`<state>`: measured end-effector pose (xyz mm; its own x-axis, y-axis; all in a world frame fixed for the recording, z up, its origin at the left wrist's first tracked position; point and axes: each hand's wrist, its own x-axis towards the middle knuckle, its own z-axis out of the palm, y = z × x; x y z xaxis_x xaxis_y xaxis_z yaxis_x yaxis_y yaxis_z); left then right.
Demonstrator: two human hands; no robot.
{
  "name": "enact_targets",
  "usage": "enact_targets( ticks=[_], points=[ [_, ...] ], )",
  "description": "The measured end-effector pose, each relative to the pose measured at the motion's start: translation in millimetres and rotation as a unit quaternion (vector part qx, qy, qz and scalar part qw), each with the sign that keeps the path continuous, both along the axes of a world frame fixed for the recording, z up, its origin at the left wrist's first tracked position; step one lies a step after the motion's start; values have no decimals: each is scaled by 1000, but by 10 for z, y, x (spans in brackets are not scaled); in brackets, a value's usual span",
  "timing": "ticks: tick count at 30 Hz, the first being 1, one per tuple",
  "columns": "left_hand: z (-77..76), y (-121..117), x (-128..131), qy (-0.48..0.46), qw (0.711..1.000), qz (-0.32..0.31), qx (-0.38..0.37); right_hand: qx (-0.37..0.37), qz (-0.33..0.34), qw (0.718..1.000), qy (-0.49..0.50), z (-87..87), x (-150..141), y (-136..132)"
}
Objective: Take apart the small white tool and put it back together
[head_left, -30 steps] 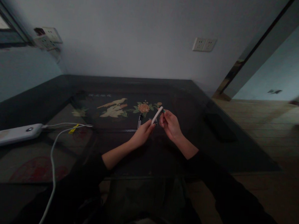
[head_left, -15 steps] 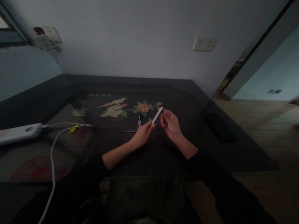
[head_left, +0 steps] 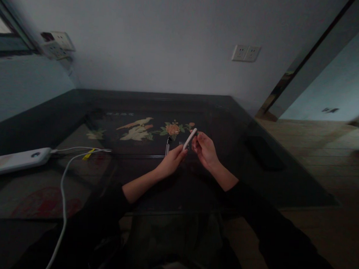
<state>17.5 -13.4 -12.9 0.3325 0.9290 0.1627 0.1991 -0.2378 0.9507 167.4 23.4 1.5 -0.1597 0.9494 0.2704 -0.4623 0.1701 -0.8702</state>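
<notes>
My left hand (head_left: 172, 161) is closed round the lower end of a slim white stick-shaped object (head_left: 190, 138), which tilts up to the right. Close to the stick's upper end, my right hand (head_left: 205, 150) has its fingertips pinched together. Something small and dark shows at those fingertips, too dim to name. A short silver piece with a black top (head_left: 167, 146) is on the dark tabletop, just beyond my left hand. Between my hands, a small shiny bit (head_left: 181, 144) shows partly behind the left fingers.
The dark glossy table (head_left: 140, 188) bears a printed bird and flowers. At left lies a white power bank (head_left: 18, 161) with a white cable (head_left: 64, 184) carrying a yellow tag (head_left: 88, 154). A flat black rectangular object (head_left: 265, 153) lies at right. A wall (head_left: 154, 41) stands behind the table.
Both hands stay in nearly the same place. The small greenish bit seen at my right fingertips earlier now looks darker and less visible.
</notes>
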Motion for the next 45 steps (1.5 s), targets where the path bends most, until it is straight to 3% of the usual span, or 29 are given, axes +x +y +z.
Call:
enact_targets(
  ticks=[10, 26, 38, 45],
  points=[
    [-33, 48, -15, -16, 1000, 17, -19, 7, -6, 1000, -8, -5, -15, -1],
    [19, -46, 7, 8, 1000, -28, -2, 0, -21, 1000, -15, 16, -14, -20],
    [15, 42, -30, 38, 998, 36, 18, 9, -14, 999, -29, 54, -9, -30],
    [28, 10, -18, 30, 999, 30, 16, 7, -17, 1000, -20, 48, -10, -24]
  ],
)
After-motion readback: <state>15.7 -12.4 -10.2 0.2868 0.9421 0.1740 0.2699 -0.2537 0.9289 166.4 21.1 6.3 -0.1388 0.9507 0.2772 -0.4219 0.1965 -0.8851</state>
